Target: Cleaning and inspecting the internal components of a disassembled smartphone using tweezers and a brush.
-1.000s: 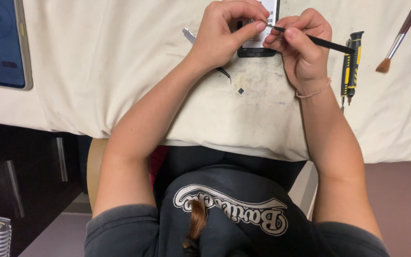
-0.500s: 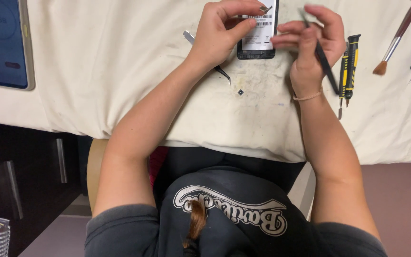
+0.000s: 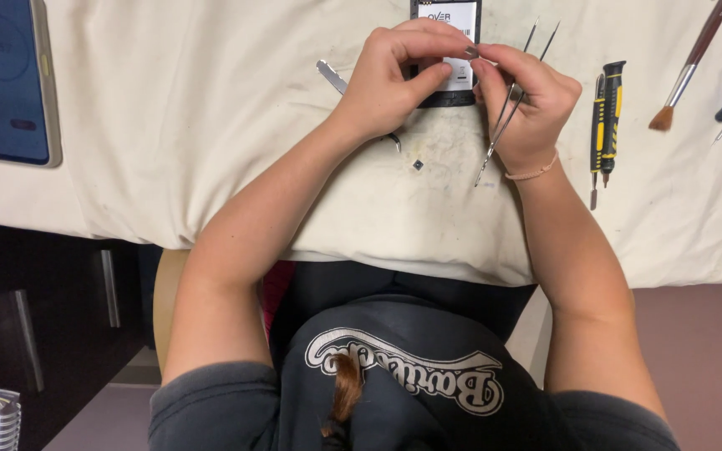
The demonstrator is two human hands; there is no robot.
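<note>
Phone [image 3: 447, 50] lies open on the cloth [image 3: 211, 125]; both hands pinch at it. Left hand [image 3: 394, 79] grips its edge, right hand [image 3: 528, 100] holds tweezers [image 3: 507, 108]. Work looks unfinished.
</note>
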